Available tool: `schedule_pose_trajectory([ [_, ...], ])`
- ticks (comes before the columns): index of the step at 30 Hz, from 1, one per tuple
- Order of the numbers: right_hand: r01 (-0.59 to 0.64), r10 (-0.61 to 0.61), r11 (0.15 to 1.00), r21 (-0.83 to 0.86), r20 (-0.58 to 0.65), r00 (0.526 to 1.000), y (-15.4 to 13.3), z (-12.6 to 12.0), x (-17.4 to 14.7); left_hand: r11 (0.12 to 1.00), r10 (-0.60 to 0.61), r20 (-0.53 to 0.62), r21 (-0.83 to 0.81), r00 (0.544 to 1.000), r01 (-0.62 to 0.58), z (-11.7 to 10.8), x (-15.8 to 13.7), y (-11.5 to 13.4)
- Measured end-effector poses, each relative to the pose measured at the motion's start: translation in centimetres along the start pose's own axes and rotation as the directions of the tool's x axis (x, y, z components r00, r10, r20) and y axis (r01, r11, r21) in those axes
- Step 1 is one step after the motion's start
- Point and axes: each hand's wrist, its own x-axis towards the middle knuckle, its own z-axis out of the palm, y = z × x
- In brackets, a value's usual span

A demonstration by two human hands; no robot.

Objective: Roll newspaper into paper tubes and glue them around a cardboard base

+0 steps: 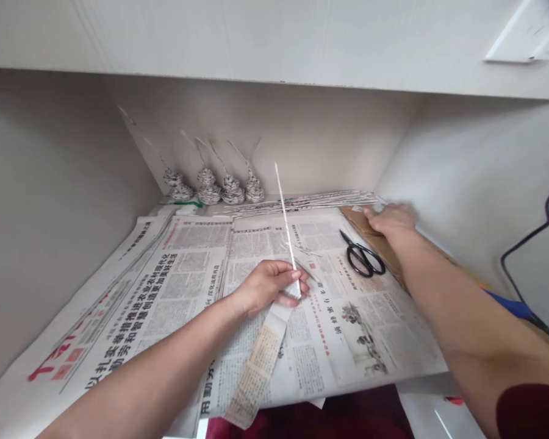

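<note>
My left hand (pixel 274 283) is closed around a strip of newspaper (pixel 258 366). The upper part of the strip is rolled into a thin paper stick (pixel 284 219) that points up from my fingers, and the flat tail hangs towards the front edge. At the back right, my right hand (pixel 391 219) lies palm down over a brown cardboard piece (pixel 354 219), thumb stretched out and the other fingers blurred. I see nothing held in it. Black-handled scissors (pixel 363 256) lie on the newspaper sheets (pixel 178 286) between my hands.
Several gourd-shaped woven paper pieces (pixel 233 190) stand along the back left, their thin stems upward. A bundle of rolled paper sticks (pixel 311 200) lies along the back wall. Side walls and an overhead panel (pixel 256 42) enclose the work surface. A dark cable (pixel 526 241) runs at right.
</note>
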Motion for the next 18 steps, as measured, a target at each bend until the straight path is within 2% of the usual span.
schedule_pose_trajectory([
  [2,-0.01,0.011,1.0,0.023,-0.041,0.999,-2.4,-0.9,-2.1,1.0,-0.006,0.004,0.0,1.0,0.006,0.0,0.0,0.0],
  [3,0.091,-0.086,0.989,0.12,-0.046,0.995,-3.7,-1.3,-3.6,1.0,-0.008,0.004,-0.001,1.0,0.008,0.0,-0.1,0.0],
  [4,0.204,-0.223,0.937,0.285,0.037,0.974,-5.0,-1.8,-5.1,1.0,-0.008,0.003,-0.004,1.0,0.008,0.0,-0.1,0.0],
  [5,0.227,-0.358,0.837,0.498,0.183,0.916,-6.3,-2.2,-6.8,1.0,-0.007,0.002,-0.009,1.0,0.007,0.0,-0.1,0.0],
  [6,0.173,-0.505,0.683,0.71,0.288,0.814,-7.4,-2.5,-8.5,1.0,-0.004,0.001,-0.013,1.0,0.004,0.0,-0.1,0.0],
  [7,0.05,-0.662,0.524,0.85,0.369,0.653,-8.3,-2.8,-10.1,1.0,-0.001,0.0,-0.017,1.0,0.001,0.0,-0.1,0.1],
  [8,-0.083,-0.759,0.408,0.909,0.388,0.524,-9.0,-2.9,-11.5,1.0,0.002,-0.001,-0.019,1.0,-0.002,-0.1,-0.1,0.1],
  [9,-0.176,-0.797,0.331,0.927,0.375,0.474,-9.5,-3.0,-12.7,1.0,0.005,-0.001,-0.018,1.0,-0.006,-0.1,-0.1,0.2],
  [11,-0.27,-0.84,0.249,0.93,0.346,0.419,-9.9,-2.8,-14.4,1.0,0.014,0.003,-0.006,1.0,-0.014,-0.2,-0.1,0.3],
  [15,-0.336,-0.905,0.201,0.92,0.306,0.295,-9.4,-2.2,-15.3,0.999,0.026,0.012,0.019,1.0,-0.026,-0.2,-0.1,0.2],
  [18,-0.341,-0.913,0.166,0.925,0.275,0.3,-9.1,-1.6,-15.1,0.999,0.014,0.013,0.037,1.0,-0.014,-0.2,0.0,0.1],
])
